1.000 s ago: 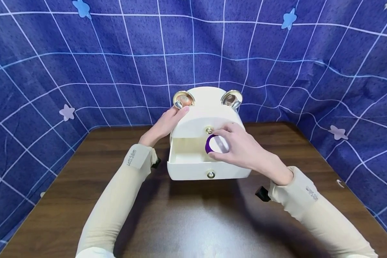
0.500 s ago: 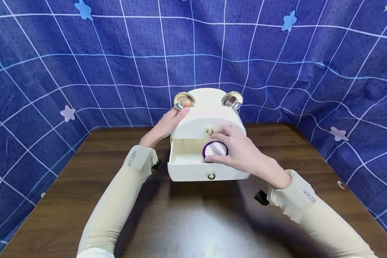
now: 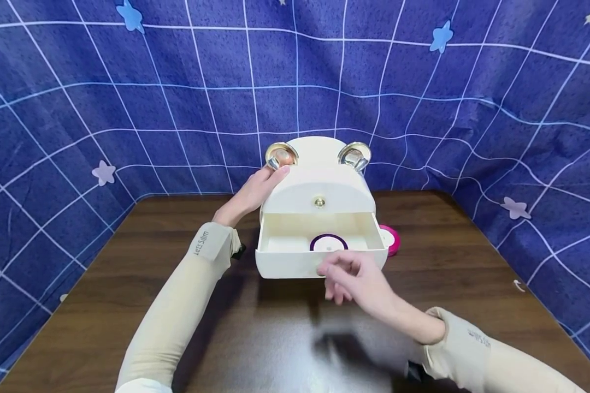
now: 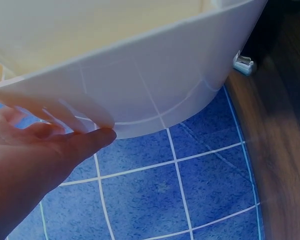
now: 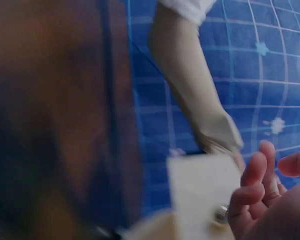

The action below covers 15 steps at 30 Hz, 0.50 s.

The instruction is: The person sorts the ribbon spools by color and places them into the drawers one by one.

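A white box with two drawers (image 3: 318,191) stands on the table, its lower drawer (image 3: 295,264) pulled out. Inside that drawer lies a round white disc with a purple rim (image 3: 328,243), partly hidden by the drawer front. My left hand (image 3: 253,192) rests against the box's left side, just below a shiny ear-like piece (image 3: 281,155); in the left wrist view its fingers (image 4: 90,142) touch the white wall. In front of the drawer my right hand (image 3: 356,281) hangs in the air, fingers loosely bent and holding nothing. It hides the lower drawer's knob in the head view.
A round white piece with a pink rim (image 3: 392,240) lies on the table to the right of the box, partly hidden by the drawer. A second shiny ear (image 3: 355,156) sticks out at the box's upper right. Blue gridded cloth (image 3: 319,71) hangs behind the wooden table (image 3: 177,218).
My right hand has lowered the purple-rimmed disc into the drawer, let it go, and drawn back toward me. The pink-rimmed piece has come into sight. My left hand stays put.
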### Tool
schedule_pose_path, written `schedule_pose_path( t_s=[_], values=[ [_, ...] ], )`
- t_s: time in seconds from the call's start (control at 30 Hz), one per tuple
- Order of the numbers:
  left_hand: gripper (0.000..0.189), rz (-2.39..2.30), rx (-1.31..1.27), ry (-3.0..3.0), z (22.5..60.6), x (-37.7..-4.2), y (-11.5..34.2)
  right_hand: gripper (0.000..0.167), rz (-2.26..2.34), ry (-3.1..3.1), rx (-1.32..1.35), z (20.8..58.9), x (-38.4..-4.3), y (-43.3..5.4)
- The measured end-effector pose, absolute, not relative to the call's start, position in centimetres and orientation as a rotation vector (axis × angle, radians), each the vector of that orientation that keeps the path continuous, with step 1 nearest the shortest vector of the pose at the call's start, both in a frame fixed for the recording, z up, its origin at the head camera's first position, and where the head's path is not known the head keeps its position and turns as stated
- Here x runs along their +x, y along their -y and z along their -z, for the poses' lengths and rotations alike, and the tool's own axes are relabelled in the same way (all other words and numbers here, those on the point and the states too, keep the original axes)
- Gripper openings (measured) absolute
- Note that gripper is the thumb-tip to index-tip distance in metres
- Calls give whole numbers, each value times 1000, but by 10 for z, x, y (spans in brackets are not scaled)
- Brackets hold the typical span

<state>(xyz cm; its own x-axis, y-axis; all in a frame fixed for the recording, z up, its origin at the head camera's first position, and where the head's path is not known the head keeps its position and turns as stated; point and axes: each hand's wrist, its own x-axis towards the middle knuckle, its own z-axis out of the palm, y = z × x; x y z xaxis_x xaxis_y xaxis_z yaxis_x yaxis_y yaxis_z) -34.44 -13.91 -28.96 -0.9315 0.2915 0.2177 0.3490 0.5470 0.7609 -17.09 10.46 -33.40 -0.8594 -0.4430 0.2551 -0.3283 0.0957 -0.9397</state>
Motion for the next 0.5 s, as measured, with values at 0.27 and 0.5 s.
schedule_pose_path(
  t_s=[0.27,0.5],
  values=[
    [60,1352,-590,2696,289,-345,140,40,1843,-1885,-224,357,-167,-93],
    [58,1354,-581,2697,289,-345,138,39,1927,-1773,-165,362,-177,-91]
  ],
)
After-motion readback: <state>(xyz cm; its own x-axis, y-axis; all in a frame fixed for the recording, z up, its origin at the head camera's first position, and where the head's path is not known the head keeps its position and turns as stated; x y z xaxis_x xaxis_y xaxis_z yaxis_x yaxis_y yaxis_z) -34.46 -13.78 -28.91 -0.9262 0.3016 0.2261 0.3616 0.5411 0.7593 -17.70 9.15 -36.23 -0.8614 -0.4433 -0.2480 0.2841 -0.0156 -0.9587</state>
